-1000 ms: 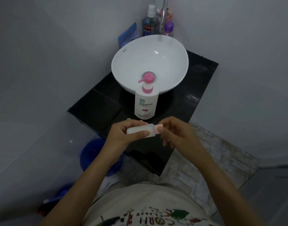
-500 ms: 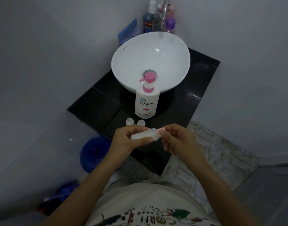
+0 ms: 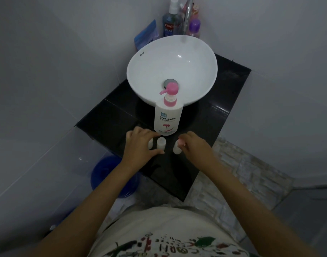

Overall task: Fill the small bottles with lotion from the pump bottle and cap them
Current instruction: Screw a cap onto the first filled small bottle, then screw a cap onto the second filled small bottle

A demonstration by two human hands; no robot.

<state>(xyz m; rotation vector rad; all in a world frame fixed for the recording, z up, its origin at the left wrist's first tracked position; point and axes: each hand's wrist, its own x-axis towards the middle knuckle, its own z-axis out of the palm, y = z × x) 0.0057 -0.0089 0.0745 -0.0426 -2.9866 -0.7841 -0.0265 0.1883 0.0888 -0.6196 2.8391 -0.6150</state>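
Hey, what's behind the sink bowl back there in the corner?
Behind the sink bowl stand a blue mouthwash bottle, a blue pouch, a purple-capped bottle and the tap. The bowl's rim hides their bases.

The pump bottle [image 3: 166, 118], standing just beyond the hands, bears the word "Shokubutsu" on its white front; the smaller line beneath it is too fine to read. Farther off, the blue mouthwash bottle [image 3: 170, 25] behind the basin shows "Colga", cut off, with "PLAX" under it. On the basin's rim [image 3: 142, 53], on the left hand's side, a small mark reads roughly "Kassa".
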